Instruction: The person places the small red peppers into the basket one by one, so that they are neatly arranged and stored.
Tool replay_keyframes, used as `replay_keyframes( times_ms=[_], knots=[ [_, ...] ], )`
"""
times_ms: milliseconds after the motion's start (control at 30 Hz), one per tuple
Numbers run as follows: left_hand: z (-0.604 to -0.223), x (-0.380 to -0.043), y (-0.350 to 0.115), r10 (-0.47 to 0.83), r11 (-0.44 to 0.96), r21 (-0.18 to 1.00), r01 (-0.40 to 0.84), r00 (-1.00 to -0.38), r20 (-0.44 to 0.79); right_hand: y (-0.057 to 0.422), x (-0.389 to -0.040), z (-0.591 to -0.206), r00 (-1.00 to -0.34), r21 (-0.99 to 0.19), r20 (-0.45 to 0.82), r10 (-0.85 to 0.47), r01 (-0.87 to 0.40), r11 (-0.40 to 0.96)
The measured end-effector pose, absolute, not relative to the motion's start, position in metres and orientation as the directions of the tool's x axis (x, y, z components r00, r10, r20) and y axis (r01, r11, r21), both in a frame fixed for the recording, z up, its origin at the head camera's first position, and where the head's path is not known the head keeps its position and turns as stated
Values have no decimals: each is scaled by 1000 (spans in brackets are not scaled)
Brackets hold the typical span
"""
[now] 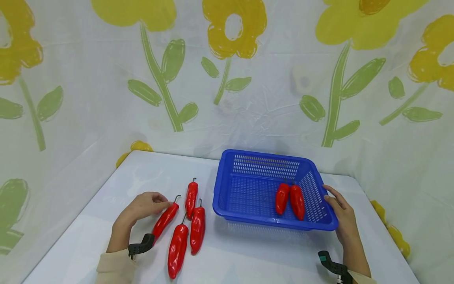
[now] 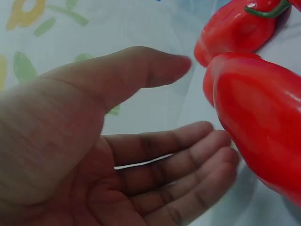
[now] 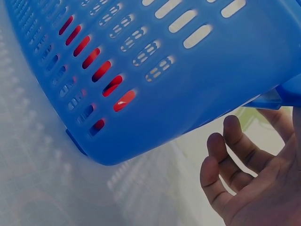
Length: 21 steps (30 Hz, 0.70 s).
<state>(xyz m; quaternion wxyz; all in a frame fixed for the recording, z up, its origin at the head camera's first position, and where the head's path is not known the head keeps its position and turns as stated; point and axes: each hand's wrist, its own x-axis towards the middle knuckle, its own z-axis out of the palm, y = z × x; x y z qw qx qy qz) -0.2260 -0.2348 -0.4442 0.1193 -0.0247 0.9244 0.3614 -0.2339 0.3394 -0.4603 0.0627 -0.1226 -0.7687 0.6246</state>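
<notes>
White bench (image 1: pixel 248 256) carrying, in descending size: a blue perforated basket (image 1: pixel 248 185) just left of the right hand (image 1: pixel 342 215), whose relaxed, spread fingers rest against the basket's right rim without curling round it; two red peppers (image 1: pixel 291 200) lying side by side inside the basket, close to that hand; and four loose red peppers in a cluster just right of the left hand (image 1: pixel 143 207). The left hand is open, thumb and fingers apart, its fingertips at the stem end of the nearest pepper (image 1: pixel 164 221) but, as the left wrist view shows, not closed round it. Risks, as judged: the pepper's skin looks glossy and smooth, so a light pinch near the stem could let it slip or roll into its neighbours; the basket, steadied by fingertip contact alone, could slide across the slick bench if knocked.
</notes>
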Motion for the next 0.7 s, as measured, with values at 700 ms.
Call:
replay_keyframes(
  times_ms=[700],
  knots=[
    [-441,-220,-233,64,727,672,-142,-960,-273,339,-233,-459,-962,-974,-62,267,117,196]
  ],
)
